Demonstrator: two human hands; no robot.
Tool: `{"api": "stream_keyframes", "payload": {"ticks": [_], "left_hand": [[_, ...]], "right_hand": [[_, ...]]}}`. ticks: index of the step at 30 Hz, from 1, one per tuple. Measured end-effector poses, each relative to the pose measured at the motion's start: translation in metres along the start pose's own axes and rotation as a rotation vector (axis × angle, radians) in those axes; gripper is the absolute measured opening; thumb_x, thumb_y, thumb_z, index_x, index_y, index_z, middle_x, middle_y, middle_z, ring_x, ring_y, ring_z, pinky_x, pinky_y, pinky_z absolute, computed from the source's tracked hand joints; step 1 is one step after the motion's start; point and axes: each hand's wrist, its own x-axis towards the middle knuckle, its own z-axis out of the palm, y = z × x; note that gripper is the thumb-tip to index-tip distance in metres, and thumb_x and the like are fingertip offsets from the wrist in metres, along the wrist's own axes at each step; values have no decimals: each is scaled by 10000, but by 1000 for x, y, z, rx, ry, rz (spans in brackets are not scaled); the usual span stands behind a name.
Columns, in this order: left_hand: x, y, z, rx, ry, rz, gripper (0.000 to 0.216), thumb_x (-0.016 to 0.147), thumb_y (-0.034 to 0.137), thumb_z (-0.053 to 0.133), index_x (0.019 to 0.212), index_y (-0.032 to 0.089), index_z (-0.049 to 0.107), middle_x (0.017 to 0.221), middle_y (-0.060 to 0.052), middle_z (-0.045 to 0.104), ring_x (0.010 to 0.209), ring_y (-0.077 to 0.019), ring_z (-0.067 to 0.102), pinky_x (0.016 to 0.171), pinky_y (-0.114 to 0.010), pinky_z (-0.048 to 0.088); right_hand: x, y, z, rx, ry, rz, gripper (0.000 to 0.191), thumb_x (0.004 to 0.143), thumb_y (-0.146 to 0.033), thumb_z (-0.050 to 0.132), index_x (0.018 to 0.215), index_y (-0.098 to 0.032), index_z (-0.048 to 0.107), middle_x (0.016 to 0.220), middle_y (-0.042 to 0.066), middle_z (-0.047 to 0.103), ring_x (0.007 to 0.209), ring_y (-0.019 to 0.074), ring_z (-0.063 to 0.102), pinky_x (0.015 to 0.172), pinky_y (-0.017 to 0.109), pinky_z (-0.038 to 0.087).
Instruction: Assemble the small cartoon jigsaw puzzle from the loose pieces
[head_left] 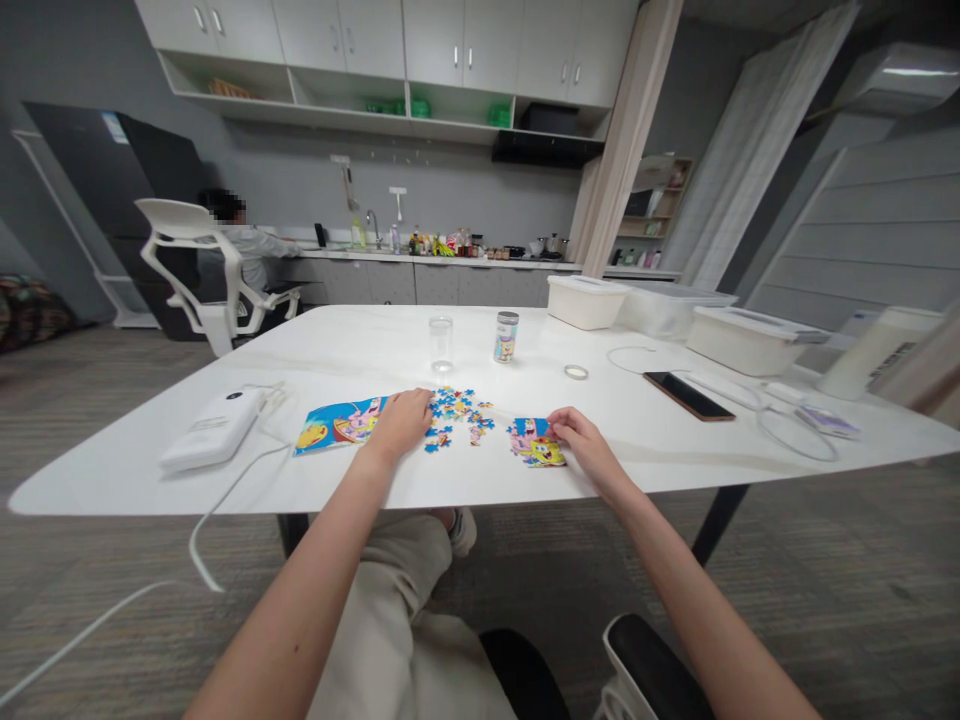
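Note:
My left hand (403,422) lies palm down with its fingers stretched out, between a blue picture sheet (334,425) and a heap of loose jigsaw puzzle pieces (455,405). Part of the sheet is hidden under it, and its fingertips reach the heap's left side. A joined section of puzzle (534,445) with a yellow cartoon figure lies to the right. At its upper right corner, my right hand (576,432) has thumb and fingers closed on a puzzle piece, mostly hidden by the fingertips. Behind the pieces stand a clear jar (442,345) and a printed can (505,338).
A lid ring (576,372) and a phone (688,396) lie to the right, with white cables around the phone. Lidded boxes (589,302) line the far right. A white power bank (214,430) with a cable sits at left. Another person (251,250) sits beyond the table.

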Motion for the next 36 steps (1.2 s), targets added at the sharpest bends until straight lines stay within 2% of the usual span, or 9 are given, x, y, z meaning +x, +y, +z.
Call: {"api": "stream_keyframes", "payload": {"ticks": [5,12,16,20,23,26,30,36], "left_hand": [[-2,3,-7,6,53,-25,243,891,138,401,1002,175,614,1041,-108,682,983,-247,624,869,-370,449],[-2,6,-9,-18,67,37,255,910,144,375,1022,168,603,1061,-119,670,1019,-255,617,902,-388,432],[4,7,-7,-16,71,137,303,940,194,347,1116,166,591,1163,-119,667,1116,-234,597,984,-383,402],[14,7,0,-5,27,322,383,951,261,357,1269,152,541,1365,-128,573,1283,-217,502,1106,-395,328],[20,5,3,-50,-39,397,381,960,250,334,1244,177,577,1350,-100,593,1292,-203,495,1120,-404,326],[22,4,2,-134,-52,360,372,970,263,317,1119,188,651,1204,-80,672,1165,-205,579,1066,-389,386],[24,3,1,-216,-27,270,311,923,235,401,997,174,697,1026,-91,697,998,-225,625,932,-365,463],[30,-7,7,-354,-44,128,265,891,328,523,1011,185,711,1038,-92,692,984,-241,628,911,-376,468]], "right_hand": [[0,-1,0,5,-11,9,189,671,-355,564,801,-220,590,745,4,619,770,199,594,768,361,445],[-1,-1,0,-3,-8,9,191,680,-363,566,802,-218,590,747,5,614,767,197,591,756,355,442],[-1,-3,3,-9,-21,3,171,674,-345,554,788,-220,581,727,0,611,746,193,588,735,348,441],[-1,-3,5,-15,-23,21,171,674,-340,542,789,-217,572,712,-4,619,741,191,591,733,346,440],[-1,-3,4,-16,-17,33,184,670,-347,540,792,-213,571,713,-1,619,740,191,588,726,341,438],[-2,-4,3,-20,-13,24,191,667,-353,548,792,-212,579,742,2,620,741,185,582,728,336,433],[-2,-4,3,-10,-10,11,185,667,-351,560,788,-212,582,738,0,616,737,185,581,717,326,433],[-3,-2,3,-43,3,6,180,672,-343,555,791,-210,580,707,-5,605,720,181,564,707,320,417]]}}
